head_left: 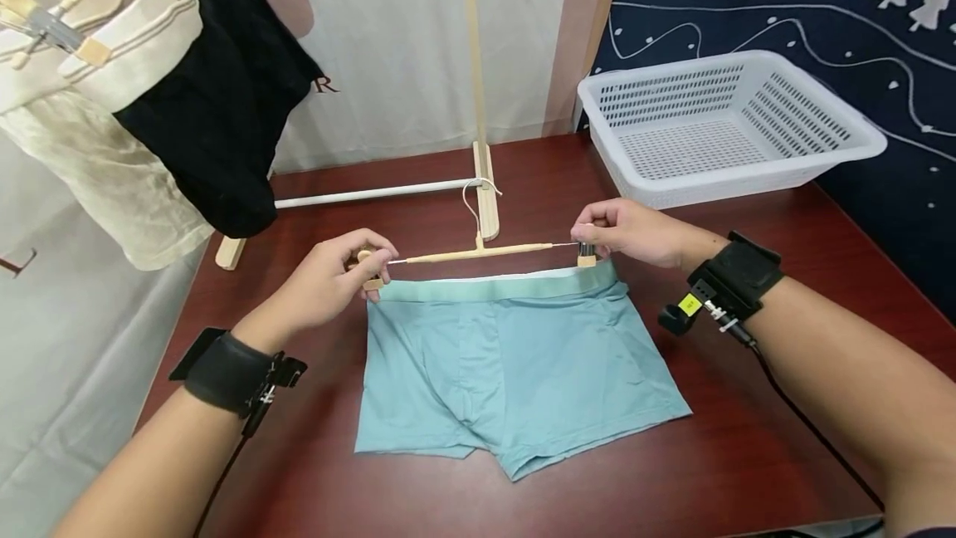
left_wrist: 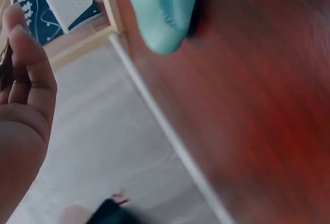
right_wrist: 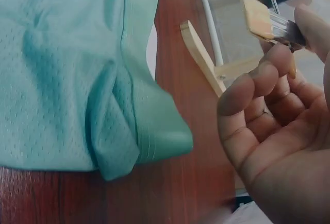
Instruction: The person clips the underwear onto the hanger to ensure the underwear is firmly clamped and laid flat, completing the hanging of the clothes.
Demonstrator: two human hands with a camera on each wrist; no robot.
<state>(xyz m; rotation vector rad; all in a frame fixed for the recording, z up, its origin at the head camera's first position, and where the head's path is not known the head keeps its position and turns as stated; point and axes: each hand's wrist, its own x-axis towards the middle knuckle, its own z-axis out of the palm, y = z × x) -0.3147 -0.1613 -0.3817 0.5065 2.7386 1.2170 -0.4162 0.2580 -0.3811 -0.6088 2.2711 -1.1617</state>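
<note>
A wooden clip hanger (head_left: 515,251) with a thin hook is held level just above the waistband of teal boxer briefs (head_left: 523,372). The briefs lie spread on the table, waistband towards the back. My left hand (head_left: 329,276) grips the clip at the hanger's left end, its fingers partly covering it. At the other end, my right hand (head_left: 631,231) pinches the right clip (head_left: 587,254) between thumb and fingers. In the right wrist view that clip's wooden jaw (right_wrist: 258,19) shows above the curled fingers, apart from the waistband.
A white plastic basket (head_left: 638,177) stands at the back right. Behind the hanger is a wooden rack post (head_left: 478,56) with a white bar (head_left: 381,193) along the table (head_left: 299,471). Black shorts (head_left: 224,90) and cream shorts (head_left: 112,181) hang at the upper left.
</note>
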